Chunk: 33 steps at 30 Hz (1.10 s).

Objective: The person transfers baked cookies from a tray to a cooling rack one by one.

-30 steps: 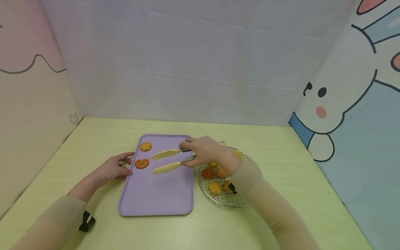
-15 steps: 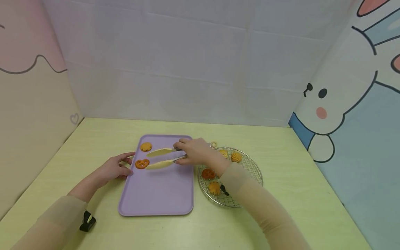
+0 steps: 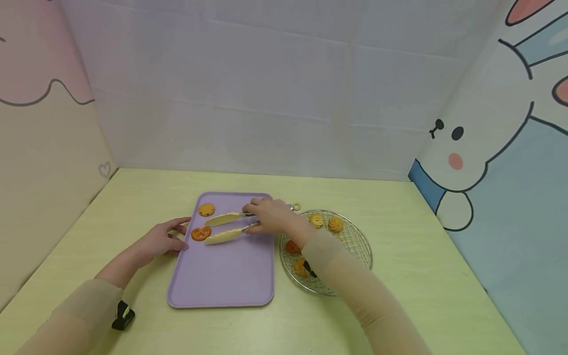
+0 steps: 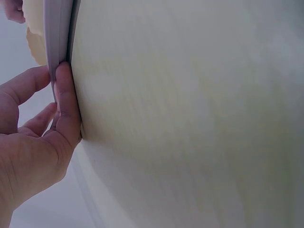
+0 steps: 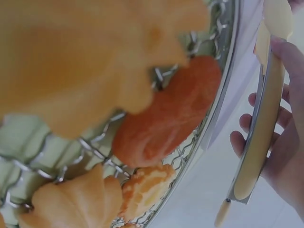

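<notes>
At the left rim of the lilac tray [image 3: 222, 283], my left hand [image 3: 155, 241] holds the edge with thumb and fingers; the left wrist view shows its fingers [image 4: 69, 102] against the rim. My right hand [image 3: 275, 217] grips food tongs [image 3: 224, 236] with cream tips and metal arms. The tips stand spread apart above the tray, with nothing seen between them. Close to the lower tip lies a pretzel-shaped cookie [image 3: 201, 233]. A round dotted cookie [image 3: 206, 209] lies farther back on the tray. In the right wrist view, the tongs [image 5: 261, 137] lie along the palm.
Right of the tray stands a round wire basket [image 3: 365, 241] with several cookies, among them a swirl cookie [image 3: 335, 225] and a reddish-brown one [image 3: 292, 246]. My right forearm partly covers it. A pale wall [image 3: 266, 98] closes off the table's back.
My right hand has moved left with the tongs, bringing their tips near the pretzel-shaped cookie. More of the basket's back cookies show. The left hand stays at the tray rim.
</notes>
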Each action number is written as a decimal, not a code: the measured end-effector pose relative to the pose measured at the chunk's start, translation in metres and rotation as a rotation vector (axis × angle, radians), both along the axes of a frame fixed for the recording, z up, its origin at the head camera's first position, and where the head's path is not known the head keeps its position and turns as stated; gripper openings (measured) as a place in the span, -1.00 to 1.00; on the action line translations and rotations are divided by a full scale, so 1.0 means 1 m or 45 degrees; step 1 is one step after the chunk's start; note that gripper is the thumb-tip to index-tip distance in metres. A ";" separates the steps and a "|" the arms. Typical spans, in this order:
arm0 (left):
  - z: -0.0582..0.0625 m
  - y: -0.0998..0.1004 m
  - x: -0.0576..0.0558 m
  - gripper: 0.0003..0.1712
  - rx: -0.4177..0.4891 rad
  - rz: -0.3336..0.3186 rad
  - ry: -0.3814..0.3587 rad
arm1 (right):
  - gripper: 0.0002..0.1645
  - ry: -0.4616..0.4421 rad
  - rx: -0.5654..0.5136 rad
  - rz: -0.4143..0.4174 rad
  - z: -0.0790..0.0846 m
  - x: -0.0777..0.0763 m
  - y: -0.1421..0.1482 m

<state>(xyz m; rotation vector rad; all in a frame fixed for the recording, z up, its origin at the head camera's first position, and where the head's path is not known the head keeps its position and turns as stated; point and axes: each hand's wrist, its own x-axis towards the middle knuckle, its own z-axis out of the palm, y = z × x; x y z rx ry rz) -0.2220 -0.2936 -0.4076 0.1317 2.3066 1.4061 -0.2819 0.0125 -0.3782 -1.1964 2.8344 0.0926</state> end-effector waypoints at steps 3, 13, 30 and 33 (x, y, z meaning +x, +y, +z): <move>0.000 0.000 0.000 -0.09 0.000 0.001 -0.004 | -0.27 -0.010 0.003 -0.002 0.000 0.000 -0.002; 0.002 -0.001 0.000 -0.09 -0.004 -0.001 -0.009 | -0.25 -0.053 -0.011 -0.014 0.000 -0.001 -0.013; 0.000 -0.002 -0.001 -0.09 0.000 -0.006 -0.006 | -0.32 -0.081 -0.063 0.004 -0.001 0.002 -0.021; -0.001 -0.002 -0.001 -0.09 -0.004 -0.006 -0.008 | -0.33 -0.085 -0.070 0.004 -0.001 0.002 -0.021</move>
